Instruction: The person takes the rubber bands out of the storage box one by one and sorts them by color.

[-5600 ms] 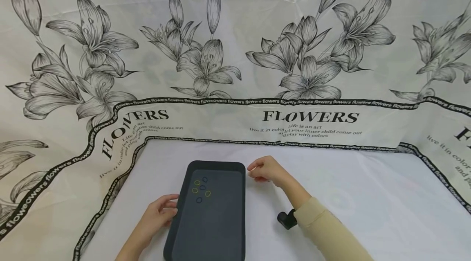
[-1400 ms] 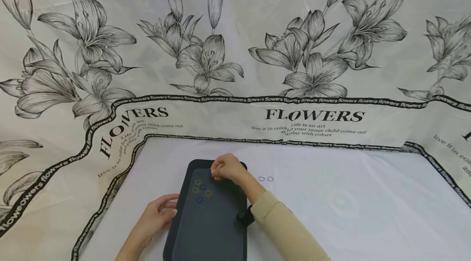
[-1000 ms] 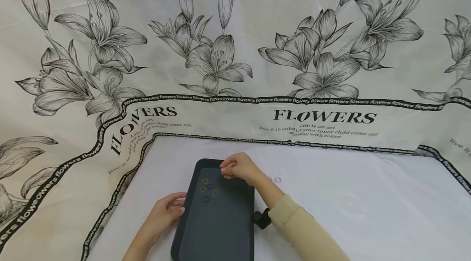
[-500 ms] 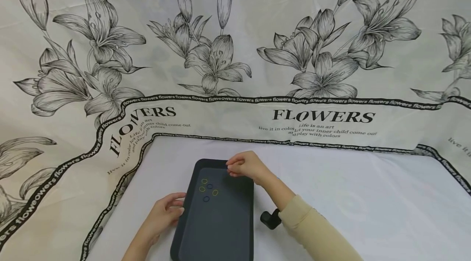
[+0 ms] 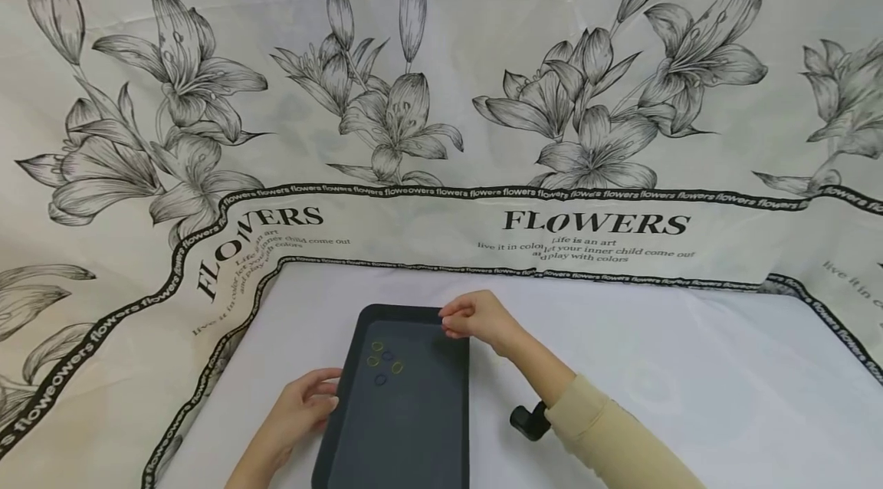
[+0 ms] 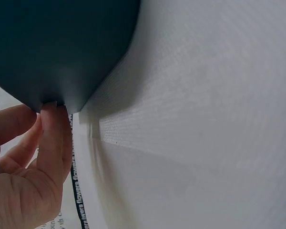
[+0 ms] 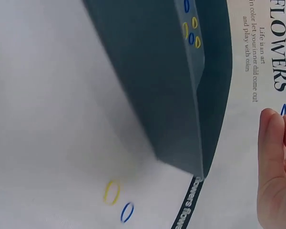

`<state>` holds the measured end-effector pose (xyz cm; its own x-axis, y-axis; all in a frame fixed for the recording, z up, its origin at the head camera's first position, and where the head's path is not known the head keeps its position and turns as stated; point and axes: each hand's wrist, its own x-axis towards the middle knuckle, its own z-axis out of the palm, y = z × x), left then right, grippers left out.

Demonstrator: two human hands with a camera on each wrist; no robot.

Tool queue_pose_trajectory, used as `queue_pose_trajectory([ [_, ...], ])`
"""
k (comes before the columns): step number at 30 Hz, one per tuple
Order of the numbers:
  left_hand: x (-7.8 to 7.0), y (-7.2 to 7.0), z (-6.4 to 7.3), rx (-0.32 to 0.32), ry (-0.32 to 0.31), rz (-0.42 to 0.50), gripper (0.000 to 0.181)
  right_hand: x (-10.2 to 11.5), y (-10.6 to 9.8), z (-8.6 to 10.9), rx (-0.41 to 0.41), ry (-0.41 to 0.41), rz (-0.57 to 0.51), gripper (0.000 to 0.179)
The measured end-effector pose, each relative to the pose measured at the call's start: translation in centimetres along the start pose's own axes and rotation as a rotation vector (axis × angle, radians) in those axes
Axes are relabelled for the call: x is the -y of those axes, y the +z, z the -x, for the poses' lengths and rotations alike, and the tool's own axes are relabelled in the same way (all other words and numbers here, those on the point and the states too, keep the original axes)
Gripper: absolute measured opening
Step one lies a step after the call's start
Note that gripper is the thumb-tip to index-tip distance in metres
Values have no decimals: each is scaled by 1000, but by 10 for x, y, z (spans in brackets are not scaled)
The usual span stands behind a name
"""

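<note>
A dark tray (image 5: 407, 435) stands on the white table. Fingers and thumb of my left hand (image 5: 298, 412) hold its left rim; the left wrist view has this hand (image 6: 38, 152) pinching the tray's edge (image 6: 71, 62). Within the tray, towards its far left part, lie three yellow rubber bands (image 5: 372, 347) and two blue ones (image 5: 375, 381). Above the far right corner, my right hand (image 5: 479, 320) has thumb and fingertips together. Seen from the right wrist, that hand (image 7: 276, 162) pinches a thin blue rubber band (image 7: 284, 109).
One yellow band (image 7: 105, 193) and one blue band (image 7: 132, 210) lie on the table beside the tray; in the head view the right arm hides them. A black wrist device (image 5: 530, 421) sits below the right sleeve (image 5: 607, 428). A flower-printed curtain (image 5: 414, 228) borders the table's back.
A blue band has left the tray since the oldest frame and is now in my right hand. Lately that hand moved right, from over the tray to its corner. The left hand stays put.
</note>
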<state>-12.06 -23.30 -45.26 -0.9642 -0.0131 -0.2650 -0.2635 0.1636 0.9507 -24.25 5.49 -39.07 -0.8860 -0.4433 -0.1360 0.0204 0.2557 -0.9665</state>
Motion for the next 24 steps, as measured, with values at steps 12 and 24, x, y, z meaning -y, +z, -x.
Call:
queue_pose_trajectory([
  [12,0,-2,1,7,1,-2,46,-23,-36,25,-54,31,39,20],
  [24,0,0,-1,-20,-8,-2,45,-44,-54,35,-89,83,40,18],
])
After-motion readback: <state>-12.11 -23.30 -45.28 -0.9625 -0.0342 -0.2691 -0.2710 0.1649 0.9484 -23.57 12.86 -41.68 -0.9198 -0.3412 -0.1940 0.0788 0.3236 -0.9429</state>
